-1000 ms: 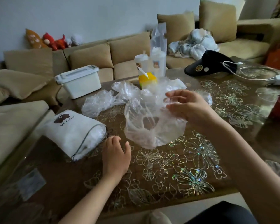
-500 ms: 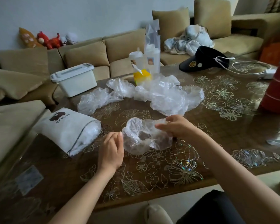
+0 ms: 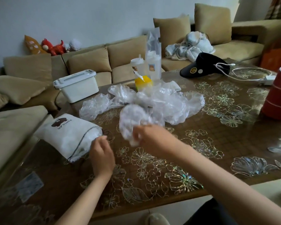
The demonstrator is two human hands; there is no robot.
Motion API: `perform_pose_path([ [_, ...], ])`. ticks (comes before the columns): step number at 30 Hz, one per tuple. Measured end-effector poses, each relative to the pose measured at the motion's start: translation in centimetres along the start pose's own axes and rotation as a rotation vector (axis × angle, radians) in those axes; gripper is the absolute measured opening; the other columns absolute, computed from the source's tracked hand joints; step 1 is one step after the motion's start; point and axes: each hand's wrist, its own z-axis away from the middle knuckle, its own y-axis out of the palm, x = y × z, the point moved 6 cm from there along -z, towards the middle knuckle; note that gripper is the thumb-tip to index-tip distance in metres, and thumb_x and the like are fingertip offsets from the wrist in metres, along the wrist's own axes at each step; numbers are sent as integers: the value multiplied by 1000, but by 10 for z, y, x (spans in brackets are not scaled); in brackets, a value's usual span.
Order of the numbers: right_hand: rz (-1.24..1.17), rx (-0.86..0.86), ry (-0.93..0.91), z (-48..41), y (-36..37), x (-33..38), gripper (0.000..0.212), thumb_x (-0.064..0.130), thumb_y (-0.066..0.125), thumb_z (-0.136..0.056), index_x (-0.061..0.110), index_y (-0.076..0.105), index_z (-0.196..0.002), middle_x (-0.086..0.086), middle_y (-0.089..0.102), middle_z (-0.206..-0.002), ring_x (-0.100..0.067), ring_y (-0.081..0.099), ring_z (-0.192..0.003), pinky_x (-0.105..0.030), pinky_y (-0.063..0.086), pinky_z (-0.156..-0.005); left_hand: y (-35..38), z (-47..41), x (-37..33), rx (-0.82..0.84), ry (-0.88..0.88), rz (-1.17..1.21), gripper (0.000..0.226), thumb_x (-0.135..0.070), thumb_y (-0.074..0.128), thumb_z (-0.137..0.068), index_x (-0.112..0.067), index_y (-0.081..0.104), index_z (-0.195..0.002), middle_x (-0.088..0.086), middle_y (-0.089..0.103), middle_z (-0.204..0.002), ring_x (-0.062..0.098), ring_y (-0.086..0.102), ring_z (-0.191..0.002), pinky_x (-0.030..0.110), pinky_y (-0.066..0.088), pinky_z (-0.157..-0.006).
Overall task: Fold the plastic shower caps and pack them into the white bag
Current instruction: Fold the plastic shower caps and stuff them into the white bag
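Note:
My right hand (image 3: 150, 137) grips a crumpled clear plastic shower cap (image 3: 133, 120), lifted a little above the table and blurred by motion. My left hand (image 3: 101, 153) is at the open mouth of the white drawstring bag (image 3: 66, 133), fingers curled at its rim; whether they pinch the rim is unclear. The bag lies on its side at the table's left and looks stuffed with plastic. Several more loose shower caps (image 3: 167, 103) lie heaped in the table's middle, with one (image 3: 94, 108) further left.
The brown floral table (image 3: 193, 159) carries a white lidded box (image 3: 76, 85), drink cups in a plastic bag (image 3: 151, 65), a yellow item (image 3: 143, 82), a black visor (image 3: 203, 66), a white cable (image 3: 250, 75) and a red container (image 3: 277, 98). Beige sofas surround it.
My right hand has lifted the shower cap off the table and carried it left towards the bag. My left hand has moved left to the bag's mouth.

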Motion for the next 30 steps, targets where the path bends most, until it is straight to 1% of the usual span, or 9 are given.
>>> perform_pose_path([
  [3, -115, 539, -47, 13, 31, 5, 41, -3, 52, -89, 13, 55, -126, -7, 57, -129, 2, 59, -64, -6, 42, -49, -4, -7, 14, -116, -228, 122, 31, -17, 34, -100, -1, 60, -106, 17, 62, -108, 29, 56, -102, 25, 36, -80],
  [5, -142, 732, -129, 20, 23, 6, 49, -1, 55, -89, 16, 50, -135, -1, 50, -138, 22, 50, -60, 1, 39, -53, -2, -8, 8, -98, -151, 114, 29, -18, 36, -100, -2, 60, -106, 15, 61, -106, 27, 57, -99, 16, 37, -76],
  [8, -328, 486, -77, 8, -14, -10, 35, 0, 54, -91, 10, 59, -124, 0, 61, -126, 9, 57, -98, -7, 44, -88, 4, 1, -16, 33, 152, 64, 44, -36, 32, -95, -5, 60, -105, 4, 56, -100, 13, 53, -91, 6, 37, -75],
  [11, -384, -213, 244, -4, -38, -60, 24, -5, 53, -88, 6, 69, -101, -7, 69, -98, -10, 60, -84, -6, 42, -68, 19, 17, -35, 220, 520, -93, 58, -47, 27, -97, -3, 63, -106, 9, 62, -109, 8, 50, -104, 23, 39, -93],
  [13, -352, -445, 337, 0, -24, -69, 25, -9, 49, -87, 4, 68, -97, -5, 67, -92, -15, 60, -84, -4, 41, -64, 26, 19, -35, 319, 521, -109, 59, -50, 30, -95, -4, 63, -112, 10, 62, -119, 12, 50, -110, 33, 39, -97],
  [16, -331, -251, 262, -2, 26, -59, 39, -9, 40, -90, 7, 60, -120, -8, 63, -120, -20, 58, -110, -21, 46, -92, 32, 20, -29, 457, 458, -141, 61, -52, 34, -87, -11, 58, -125, 3, 56, -132, 8, 45, -120, 30, 34, -105],
  [20, -50, 75, 160, -3, 66, -60, 50, 26, 39, -100, 14, 28, -147, -7, 30, -153, -23, 25, -142, -37, 17, -117, 46, 21, -19, 677, 438, -310, 63, -50, 37, -83, -18, 49, -136, -2, 45, -143, 8, 37, -133, 25, 22, -113],
  [25, 232, 373, 316, 8, 70, -82, 74, 66, 17, -92, 26, -5, -151, 2, -14, -157, -24, -17, -144, -56, -17, -110, 48, 17, -17, 710, 416, -341, 63, -46, 38, -79, -24, 45, -138, -8, 38, -147, 6, 30, -136, 23, 11, -112],
  [30, 54, 209, 465, 17, 27, -104, 60, 54, 53, -88, 13, 47, -132, -11, 40, -141, -28, 36, -130, -44, 30, -106, 45, 13, -19, 663, 344, -262, 66, -25, 33, -72, -16, 49, -135, -1, 41, -146, 11, 31, -136, 24, 14, -114],
])
